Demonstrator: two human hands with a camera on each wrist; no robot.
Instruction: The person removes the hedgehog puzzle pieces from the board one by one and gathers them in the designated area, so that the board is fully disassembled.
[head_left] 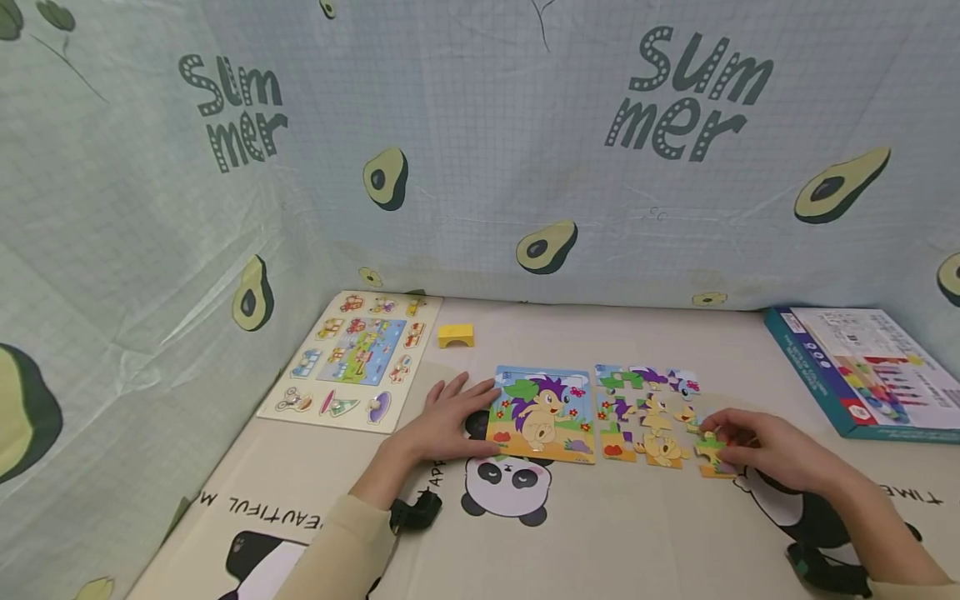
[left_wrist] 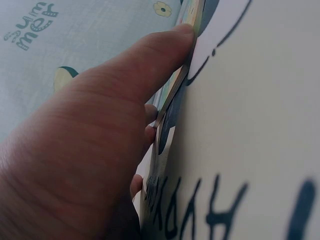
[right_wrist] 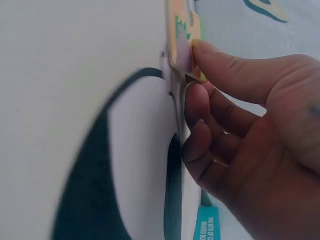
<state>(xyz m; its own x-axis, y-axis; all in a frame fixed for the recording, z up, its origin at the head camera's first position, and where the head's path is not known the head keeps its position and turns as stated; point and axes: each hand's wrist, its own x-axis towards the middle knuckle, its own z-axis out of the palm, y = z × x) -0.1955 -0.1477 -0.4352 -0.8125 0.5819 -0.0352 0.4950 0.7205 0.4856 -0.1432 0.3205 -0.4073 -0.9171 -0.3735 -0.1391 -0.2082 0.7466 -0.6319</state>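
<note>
My left hand lies at the left side of a square hedgehog picture board, fingers spread and thumb along its lower left corner. In the left wrist view the thumb reaches the board's edge. To the right of the board, loose hedgehog puzzle pieces are laid out in rough rows with gaps between them. At their lower right corner my right hand pinches a green and yellow puzzle piece between thumb and fingers. The right wrist view shows the thumb on its face and a fingertip at its edge.
A wooden knob puzzle board lies at the back left, with a yellow arch block beside it. A teal-edged box lies at the right. A hanging cloth with avocado prints closes off the back and left.
</note>
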